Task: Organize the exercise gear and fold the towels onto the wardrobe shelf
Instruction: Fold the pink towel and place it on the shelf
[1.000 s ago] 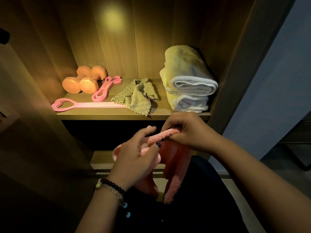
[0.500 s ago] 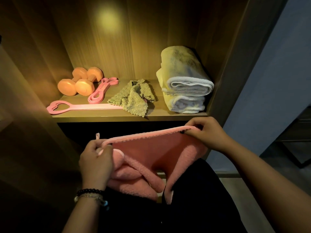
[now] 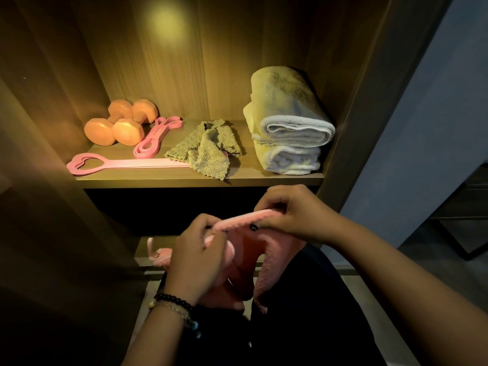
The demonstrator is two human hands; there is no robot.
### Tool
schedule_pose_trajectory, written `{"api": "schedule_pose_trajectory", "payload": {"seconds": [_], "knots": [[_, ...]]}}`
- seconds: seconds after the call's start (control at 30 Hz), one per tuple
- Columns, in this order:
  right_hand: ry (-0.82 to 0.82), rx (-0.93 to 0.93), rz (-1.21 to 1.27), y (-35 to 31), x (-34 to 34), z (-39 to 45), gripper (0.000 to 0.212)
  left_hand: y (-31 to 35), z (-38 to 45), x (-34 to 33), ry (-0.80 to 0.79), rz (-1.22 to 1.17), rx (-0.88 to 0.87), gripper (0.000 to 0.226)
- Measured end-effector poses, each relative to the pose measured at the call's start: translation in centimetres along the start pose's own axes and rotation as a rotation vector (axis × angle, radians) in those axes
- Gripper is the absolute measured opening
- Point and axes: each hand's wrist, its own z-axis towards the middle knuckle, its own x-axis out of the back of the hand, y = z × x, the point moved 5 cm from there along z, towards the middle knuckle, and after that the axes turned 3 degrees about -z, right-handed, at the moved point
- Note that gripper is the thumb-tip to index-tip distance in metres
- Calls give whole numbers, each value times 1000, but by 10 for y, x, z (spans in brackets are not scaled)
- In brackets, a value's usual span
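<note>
Between both hands' grip, pink towel [image 3: 245, 220] hangs.

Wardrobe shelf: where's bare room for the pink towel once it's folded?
The clearest bare patch on the shelf lies between the crumpled green cloth and the stacked white towels. Another lies behind the cloth, toward the back wall. The left end is crowded: orange dumbbells, pink band, pink heart-handled strap. Both hands, left and right, grip the pink towel.

Two dumbbells [image 3: 120, 124], two pink bands [image 3: 158, 138], four towels [image 3: 290, 122].
</note>
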Motion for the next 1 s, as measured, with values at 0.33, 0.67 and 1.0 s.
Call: {"api": "schedule_pose_trajectory", "payload": {"seconds": [0.33,0.67,1.0], "knots": [[237,-408,265,38,25,-16,27,-21,5,13,158,-306,217,19],[117,-368,575,-14,17,-20,33,16,7,8,70,-700,243,12],[308,-41,259,-56,35,2,17,46,41,33,97,-835,125,12]]}}
